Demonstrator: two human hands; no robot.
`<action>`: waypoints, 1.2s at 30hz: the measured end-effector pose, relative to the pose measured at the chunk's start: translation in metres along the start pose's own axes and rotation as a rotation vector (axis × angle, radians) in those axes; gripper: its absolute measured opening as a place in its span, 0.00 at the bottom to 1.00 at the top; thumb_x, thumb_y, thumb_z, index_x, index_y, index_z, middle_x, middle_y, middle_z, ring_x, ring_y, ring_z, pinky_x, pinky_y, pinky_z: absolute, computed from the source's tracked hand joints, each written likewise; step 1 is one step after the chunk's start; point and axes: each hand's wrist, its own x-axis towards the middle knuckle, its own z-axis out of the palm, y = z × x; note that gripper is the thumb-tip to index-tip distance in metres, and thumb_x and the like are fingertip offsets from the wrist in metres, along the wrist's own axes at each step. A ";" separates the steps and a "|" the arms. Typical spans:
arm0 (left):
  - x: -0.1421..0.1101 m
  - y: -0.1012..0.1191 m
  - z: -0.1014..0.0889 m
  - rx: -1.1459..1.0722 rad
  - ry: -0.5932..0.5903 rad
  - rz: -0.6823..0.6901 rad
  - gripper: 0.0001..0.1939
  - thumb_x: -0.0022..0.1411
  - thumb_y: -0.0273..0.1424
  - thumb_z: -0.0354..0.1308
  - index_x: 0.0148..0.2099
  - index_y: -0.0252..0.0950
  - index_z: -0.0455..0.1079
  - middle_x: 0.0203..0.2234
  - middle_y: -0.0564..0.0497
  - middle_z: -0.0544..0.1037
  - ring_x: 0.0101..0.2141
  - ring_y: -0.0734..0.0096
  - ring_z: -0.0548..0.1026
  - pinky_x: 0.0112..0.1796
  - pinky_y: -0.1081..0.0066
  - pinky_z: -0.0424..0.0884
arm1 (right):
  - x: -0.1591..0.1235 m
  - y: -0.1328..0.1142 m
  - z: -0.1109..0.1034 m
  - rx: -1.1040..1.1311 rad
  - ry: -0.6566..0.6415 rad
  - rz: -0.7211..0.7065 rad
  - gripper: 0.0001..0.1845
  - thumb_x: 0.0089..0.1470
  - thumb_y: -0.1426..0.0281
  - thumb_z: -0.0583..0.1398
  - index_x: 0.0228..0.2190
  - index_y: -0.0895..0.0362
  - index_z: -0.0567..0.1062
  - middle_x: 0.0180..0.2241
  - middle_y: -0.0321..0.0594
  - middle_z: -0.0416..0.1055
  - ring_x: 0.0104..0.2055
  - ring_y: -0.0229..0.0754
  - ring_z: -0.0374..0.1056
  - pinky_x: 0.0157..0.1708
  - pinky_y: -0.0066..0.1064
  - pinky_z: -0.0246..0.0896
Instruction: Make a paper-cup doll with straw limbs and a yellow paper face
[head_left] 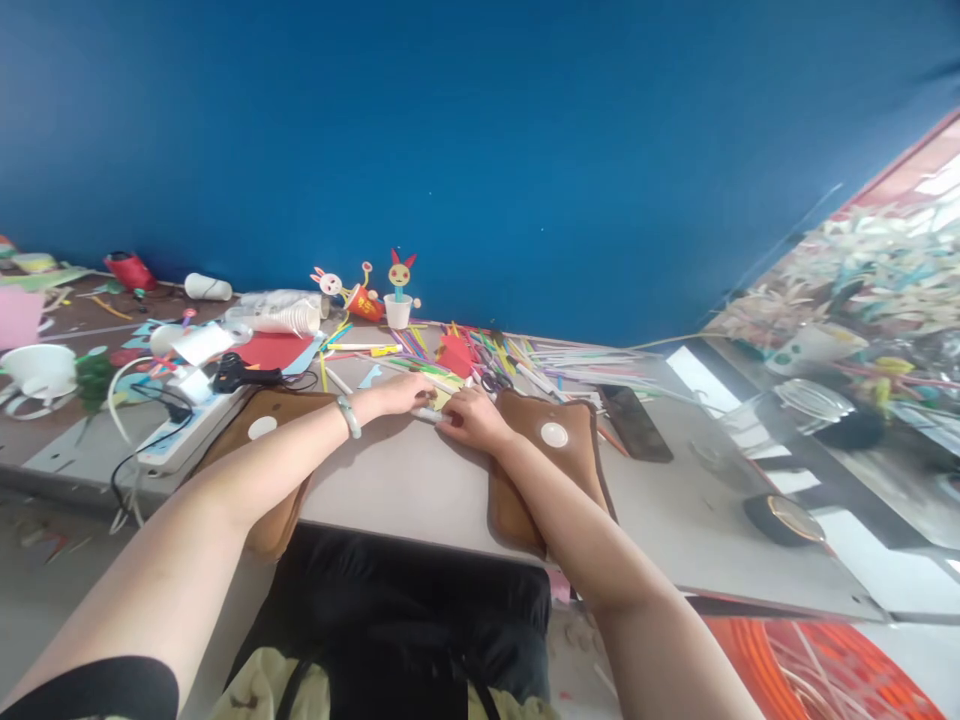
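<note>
My left hand [403, 394], with a pale bangle [349, 416] at the wrist, reaches over the table with its fingers curled and pinched. What lies between its fingertips is too small to make out. Close beside it, my right hand [474, 416] is closed, its fingertips on a short white stick [427, 415] that spans the gap between both hands. A piece of yellow paper [447, 384] shows just behind the fingers. Brown cushioned pads lie under the arms: the left pad [289, 425] and the right pad [559, 480].
Behind the hands spread many coloured pipe cleaners [540, 360], with scissors [496, 382] and red paper [454, 356]. A cup figure [397, 310] stands by the blue wall. At left are a glue gun [244, 374] and power strip [180, 430]; at right, a phone [636, 424].
</note>
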 end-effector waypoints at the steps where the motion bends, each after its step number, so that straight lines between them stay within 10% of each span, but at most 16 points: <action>1: 0.002 -0.002 0.000 -0.016 -0.040 -0.021 0.05 0.57 0.27 0.57 0.31 0.35 0.74 0.27 0.49 0.78 0.29 0.68 0.71 0.32 0.72 0.64 | 0.000 0.000 0.000 -0.001 -0.001 -0.002 0.09 0.55 0.64 0.64 0.28 0.56 0.75 0.28 0.40 0.73 0.35 0.44 0.64 0.40 0.35 0.50; 11: -0.001 -0.007 0.006 0.014 0.016 -0.161 0.06 0.56 0.26 0.55 0.30 0.34 0.72 0.25 0.49 0.75 0.27 0.68 0.70 0.32 0.71 0.63 | 0.000 -0.003 -0.002 -0.003 -0.002 -0.002 0.08 0.54 0.65 0.62 0.29 0.56 0.73 0.27 0.40 0.73 0.33 0.43 0.64 0.42 0.36 0.51; 16: 0.001 -0.012 0.010 -0.018 0.041 0.080 0.10 0.57 0.30 0.60 0.42 0.36 0.75 0.41 0.44 0.79 0.42 0.60 0.75 0.43 0.68 0.68 | 0.000 -0.005 -0.004 -0.017 -0.008 0.004 0.06 0.52 0.66 0.62 0.28 0.56 0.73 0.28 0.40 0.73 0.33 0.43 0.64 0.42 0.36 0.52; 27: 0.003 -0.015 -0.001 0.046 0.235 -0.055 0.10 0.61 0.27 0.53 0.31 0.34 0.74 0.29 0.47 0.76 0.32 0.67 0.72 0.35 0.70 0.66 | 0.001 -0.003 -0.004 -0.058 -0.012 -0.001 0.06 0.53 0.66 0.62 0.28 0.57 0.74 0.28 0.40 0.73 0.33 0.43 0.63 0.41 0.36 0.50; 36: 0.008 0.000 0.011 0.024 0.045 0.095 0.06 0.60 0.33 0.60 0.34 0.35 0.75 0.35 0.45 0.78 0.37 0.63 0.76 0.41 0.68 0.69 | 0.001 -0.002 -0.002 -0.053 -0.002 -0.025 0.06 0.55 0.66 0.61 0.30 0.56 0.74 0.30 0.41 0.74 0.34 0.44 0.64 0.42 0.37 0.50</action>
